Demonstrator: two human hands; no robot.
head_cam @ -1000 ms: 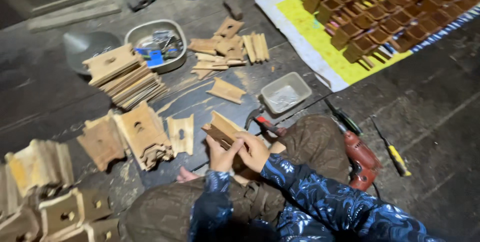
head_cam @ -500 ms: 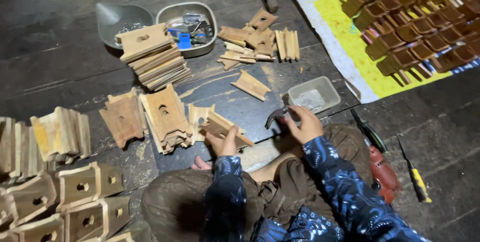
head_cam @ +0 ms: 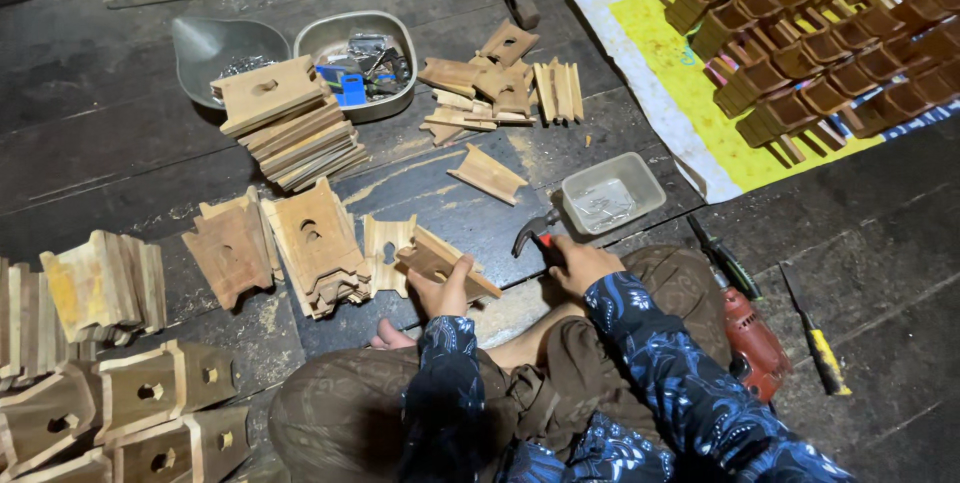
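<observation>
Left hand (head_cam: 447, 293) clamps the light, stiff, likely splintery wood piece (head_cam: 447, 261) by its edge; right hand (head_cam: 580, 265) is closed around the hammer (head_cam: 532, 234) handle.

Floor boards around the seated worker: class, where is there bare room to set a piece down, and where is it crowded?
Free: bare boards left of the wood stack, and boards right of the screwdriver. Crowded: between the left hand and the metal bowl, and the mat.
</observation>
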